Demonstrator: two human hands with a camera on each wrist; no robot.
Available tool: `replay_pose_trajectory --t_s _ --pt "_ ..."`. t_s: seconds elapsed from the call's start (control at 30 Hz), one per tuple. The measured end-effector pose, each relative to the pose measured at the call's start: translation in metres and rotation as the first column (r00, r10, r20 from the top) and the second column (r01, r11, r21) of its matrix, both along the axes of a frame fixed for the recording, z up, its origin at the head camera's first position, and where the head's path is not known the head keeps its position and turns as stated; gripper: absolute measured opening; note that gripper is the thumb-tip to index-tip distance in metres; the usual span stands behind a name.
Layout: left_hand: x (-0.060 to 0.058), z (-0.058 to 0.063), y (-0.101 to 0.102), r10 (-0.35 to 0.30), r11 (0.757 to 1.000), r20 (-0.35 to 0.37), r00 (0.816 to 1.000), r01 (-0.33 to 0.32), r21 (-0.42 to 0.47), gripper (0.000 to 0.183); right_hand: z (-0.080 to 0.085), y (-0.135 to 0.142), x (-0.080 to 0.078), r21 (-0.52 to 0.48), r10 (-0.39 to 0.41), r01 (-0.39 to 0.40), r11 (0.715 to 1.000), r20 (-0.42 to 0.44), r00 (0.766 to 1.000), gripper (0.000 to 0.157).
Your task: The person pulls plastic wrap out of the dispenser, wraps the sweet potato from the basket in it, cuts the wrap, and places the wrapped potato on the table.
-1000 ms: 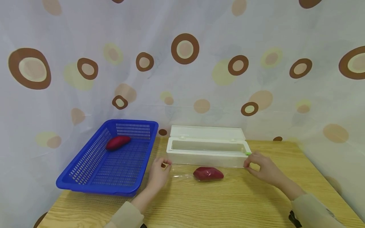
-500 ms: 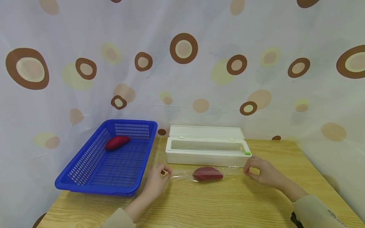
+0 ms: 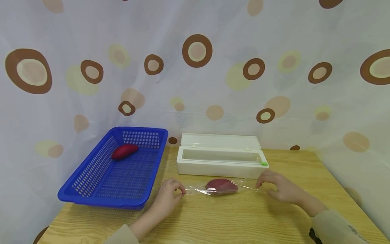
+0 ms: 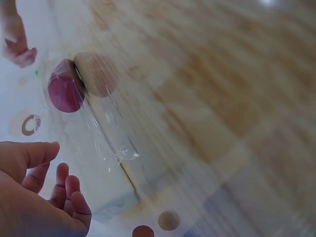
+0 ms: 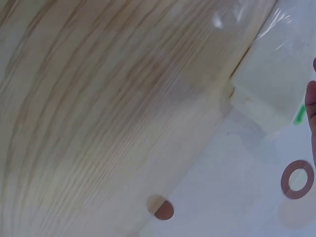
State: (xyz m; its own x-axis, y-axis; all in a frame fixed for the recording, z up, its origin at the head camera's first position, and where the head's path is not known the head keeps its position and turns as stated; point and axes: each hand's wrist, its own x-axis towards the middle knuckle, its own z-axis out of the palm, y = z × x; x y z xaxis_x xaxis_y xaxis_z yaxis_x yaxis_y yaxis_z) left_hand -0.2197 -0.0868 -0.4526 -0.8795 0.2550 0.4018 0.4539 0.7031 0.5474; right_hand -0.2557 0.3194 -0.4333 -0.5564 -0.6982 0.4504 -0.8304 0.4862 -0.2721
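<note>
L grip pinches film over tuber, R grip opp. end.

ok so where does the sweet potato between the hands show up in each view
Head: the sweet potato is right of centre, in the lower half.
Left wrist: upper left, seen through film.
Right wrist: not in it.
Shared landmark: the white box.
</note>
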Motion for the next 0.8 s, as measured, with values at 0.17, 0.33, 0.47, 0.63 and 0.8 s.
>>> replay_pose_trajectory --t_s 0.17,0.33,0.47,0.63,0.8 --pt "0.002 0.001 -0.001 -0.001 1.000 -0.008 1.000 0.001 -0.028 0.021 0.000 -0.026 -0.003 -0.036 -0.077 0.075 0.997 -0.068 0.995 0.036" --pt "0.003 0.001 -0.002 -0.012 0.999 0.000 1.000 0.012 -0.050 0.020 -0.004 -0.059 -0.005 -0.006 -0.163 0.163 0.987 -0.081 0.983 0.026" --pt "0.004 0.000 -0.004 -0.023 0.998 0.019 1.000 0.024 -0.066 0.018 -0.005 -0.083 -0.006 0.036 -0.165 0.168 0.985 -0.062 0.984 0.020" --pt "0.005 0.000 -0.006 -0.038 0.996 0.031 0.999 0.040 -0.083 0.017 -0.008 -0.102 -0.008 0.074 -0.139 0.144 0.987 -0.066 0.988 0.020" --pt "0.008 0.002 -0.007 -0.053 0.994 0.042 0.998 0.057 -0.091 0.022 -0.011 -0.109 -0.011 0.101 -0.124 0.131 0.986 -0.070 0.990 0.022"
